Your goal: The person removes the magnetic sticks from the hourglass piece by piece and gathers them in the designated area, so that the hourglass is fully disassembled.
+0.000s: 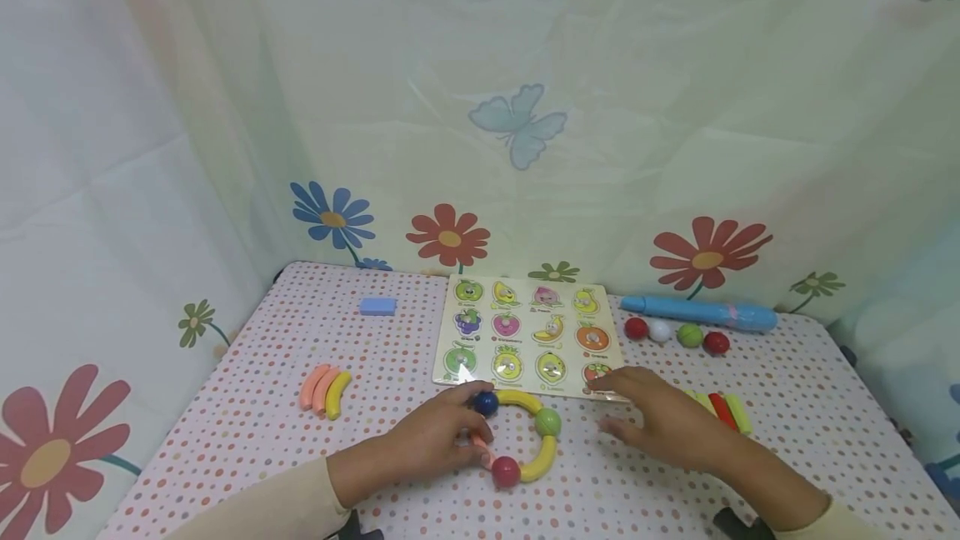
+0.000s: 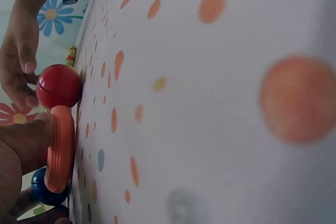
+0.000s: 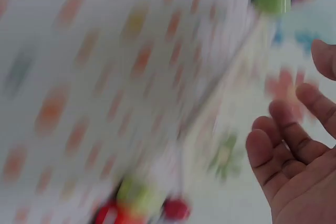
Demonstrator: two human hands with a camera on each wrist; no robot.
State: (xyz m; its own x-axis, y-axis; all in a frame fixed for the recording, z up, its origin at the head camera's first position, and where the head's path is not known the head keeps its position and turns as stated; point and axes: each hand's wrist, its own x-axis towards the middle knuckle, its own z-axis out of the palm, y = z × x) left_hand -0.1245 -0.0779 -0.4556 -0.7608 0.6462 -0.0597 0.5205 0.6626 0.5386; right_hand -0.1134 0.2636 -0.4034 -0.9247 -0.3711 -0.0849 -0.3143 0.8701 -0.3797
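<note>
On the dotted table a ring is made of curved sticks and balls: a blue ball, a green ball, a red ball, two yellow curved sticks and an orange curved stick. My left hand grips the ring's left side, with the thumb against the orange stick and fingers by the blue ball. To the right of the ring, my right hand hovers with fingers spread and nothing in them. In the right wrist view its palm shows bare.
Behind the ring lies a fruit puzzle board. Loose curved sticks lie left, a blue block behind them. At right are several balls, a long blue object and straight sticks, partly hidden by my right hand.
</note>
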